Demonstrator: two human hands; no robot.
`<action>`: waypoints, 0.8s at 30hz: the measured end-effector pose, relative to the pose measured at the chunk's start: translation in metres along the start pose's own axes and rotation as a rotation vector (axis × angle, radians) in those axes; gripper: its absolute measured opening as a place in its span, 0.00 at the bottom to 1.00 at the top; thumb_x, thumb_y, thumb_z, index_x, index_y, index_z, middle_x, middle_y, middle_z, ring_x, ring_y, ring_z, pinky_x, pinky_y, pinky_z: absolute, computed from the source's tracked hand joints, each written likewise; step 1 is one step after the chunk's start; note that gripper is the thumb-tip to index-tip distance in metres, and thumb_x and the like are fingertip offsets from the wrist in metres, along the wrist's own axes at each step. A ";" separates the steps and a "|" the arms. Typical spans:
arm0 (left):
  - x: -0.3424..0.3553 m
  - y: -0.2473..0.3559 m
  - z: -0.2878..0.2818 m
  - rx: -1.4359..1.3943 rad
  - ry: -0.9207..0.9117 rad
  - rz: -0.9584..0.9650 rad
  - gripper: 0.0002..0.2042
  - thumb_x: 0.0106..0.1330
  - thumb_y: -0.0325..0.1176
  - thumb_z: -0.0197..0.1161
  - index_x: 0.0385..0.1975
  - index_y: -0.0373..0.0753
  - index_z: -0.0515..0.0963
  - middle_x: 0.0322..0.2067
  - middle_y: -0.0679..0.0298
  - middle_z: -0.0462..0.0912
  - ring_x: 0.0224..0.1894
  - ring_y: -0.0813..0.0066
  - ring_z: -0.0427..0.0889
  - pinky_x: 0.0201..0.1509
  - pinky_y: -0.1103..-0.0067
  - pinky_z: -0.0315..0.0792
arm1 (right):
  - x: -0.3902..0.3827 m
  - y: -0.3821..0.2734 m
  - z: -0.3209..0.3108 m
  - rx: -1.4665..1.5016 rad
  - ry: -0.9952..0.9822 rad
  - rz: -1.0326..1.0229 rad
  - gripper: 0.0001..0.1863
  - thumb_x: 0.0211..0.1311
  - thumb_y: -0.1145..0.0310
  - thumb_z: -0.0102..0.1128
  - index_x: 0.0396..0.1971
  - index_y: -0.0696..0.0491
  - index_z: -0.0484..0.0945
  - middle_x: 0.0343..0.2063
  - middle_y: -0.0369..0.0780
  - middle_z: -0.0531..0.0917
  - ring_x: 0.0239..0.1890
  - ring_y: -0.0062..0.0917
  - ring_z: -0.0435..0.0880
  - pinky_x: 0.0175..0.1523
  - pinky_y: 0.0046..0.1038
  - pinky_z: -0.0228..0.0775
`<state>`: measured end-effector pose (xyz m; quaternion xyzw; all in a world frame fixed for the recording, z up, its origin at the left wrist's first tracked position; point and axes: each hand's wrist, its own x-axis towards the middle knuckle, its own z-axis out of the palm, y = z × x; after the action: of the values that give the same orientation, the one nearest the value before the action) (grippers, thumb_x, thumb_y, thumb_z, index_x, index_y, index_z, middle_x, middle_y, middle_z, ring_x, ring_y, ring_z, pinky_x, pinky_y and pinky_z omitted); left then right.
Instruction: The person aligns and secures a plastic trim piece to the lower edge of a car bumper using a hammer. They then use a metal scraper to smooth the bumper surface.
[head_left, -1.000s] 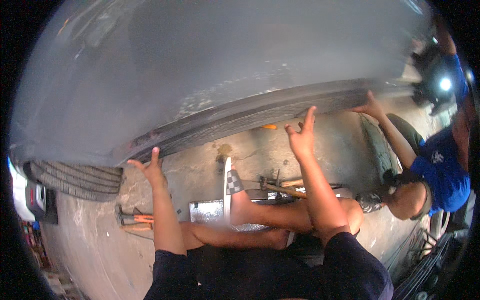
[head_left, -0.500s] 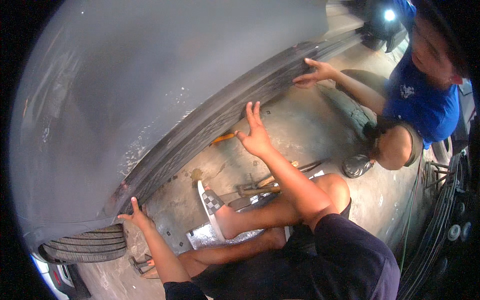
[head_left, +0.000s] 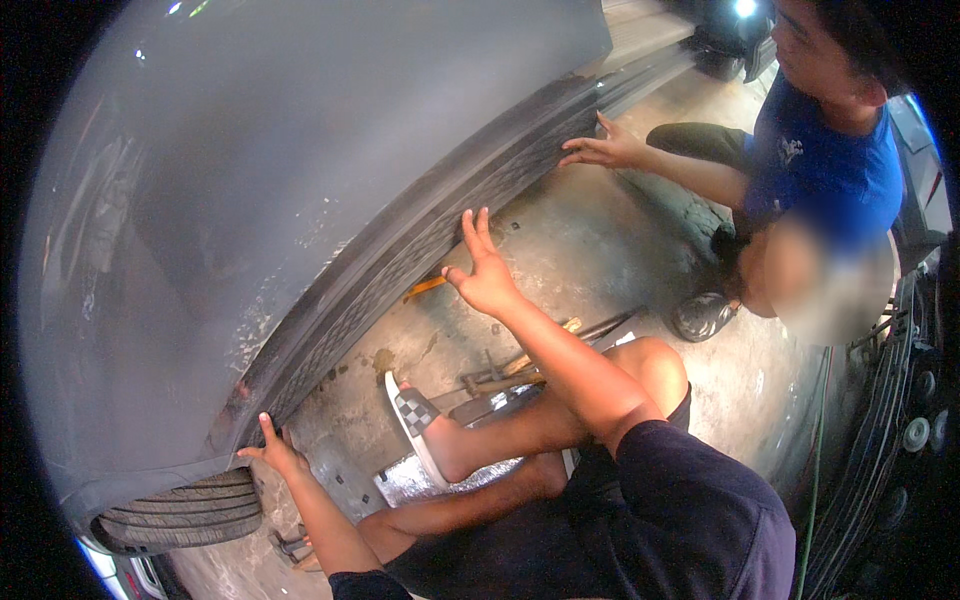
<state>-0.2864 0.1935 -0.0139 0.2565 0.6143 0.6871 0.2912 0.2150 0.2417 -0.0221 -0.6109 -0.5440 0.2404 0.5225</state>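
Observation:
A long dark side skirt [head_left: 400, 225] runs along the lower edge of a grey car body [head_left: 270, 140], which has pale scuffs and flaked spots. My left hand [head_left: 277, 452] rests at the skirt's near end beside the tyre [head_left: 185, 510], thumb and fingers spread. Against the middle of the skirt's lower edge lies my right hand [head_left: 484, 275], with its fingers stretched upward and apart. Neither hand wraps around anything. Farther along, a co-worker's hand [head_left: 605, 148] touches the same skirt, fingers spread.
The co-worker in a blue shirt [head_left: 825, 165] crouches at the right. Wooden-handled tools [head_left: 510, 375] and a silvery sheet [head_left: 410, 482] lie on the concrete floor by my sandalled foot [head_left: 420, 420]. An orange bar [head_left: 425, 288] shows under the skirt. A green hose [head_left: 818, 450] runs at the right.
The view has shifted slightly. The co-worker's head has lifted and their hand has turned a little on the skirt. My two hands stay against the skirt.

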 end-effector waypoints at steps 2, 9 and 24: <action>-0.002 0.000 0.003 0.012 -0.003 -0.011 0.71 0.63 0.42 0.81 0.79 0.55 0.13 0.81 0.56 0.47 0.77 0.50 0.62 0.76 0.50 0.66 | -0.001 -0.002 0.001 0.014 0.025 0.013 0.58 0.61 0.65 0.71 0.84 0.47 0.41 0.82 0.57 0.35 0.83 0.53 0.48 0.82 0.41 0.53; 0.000 0.003 0.001 0.061 -0.002 -0.037 0.71 0.63 0.41 0.81 0.79 0.53 0.13 0.80 0.56 0.52 0.76 0.51 0.64 0.76 0.48 0.65 | 0.053 0.003 -0.021 -0.224 0.528 -0.130 0.53 0.61 0.69 0.66 0.82 0.59 0.44 0.82 0.58 0.43 0.84 0.50 0.47 0.85 0.40 0.42; 0.024 -0.044 0.001 0.359 0.236 0.348 0.68 0.58 0.51 0.82 0.82 0.31 0.32 0.82 0.41 0.38 0.82 0.50 0.48 0.84 0.59 0.48 | 0.121 0.056 -0.142 -0.255 0.105 0.063 0.54 0.63 0.80 0.60 0.84 0.49 0.39 0.84 0.45 0.45 0.83 0.41 0.54 0.79 0.37 0.57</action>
<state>-0.2994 0.2147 -0.0573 0.3236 0.7028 0.6320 0.0451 0.3959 0.3069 0.0093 -0.7010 -0.5226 0.1533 0.4604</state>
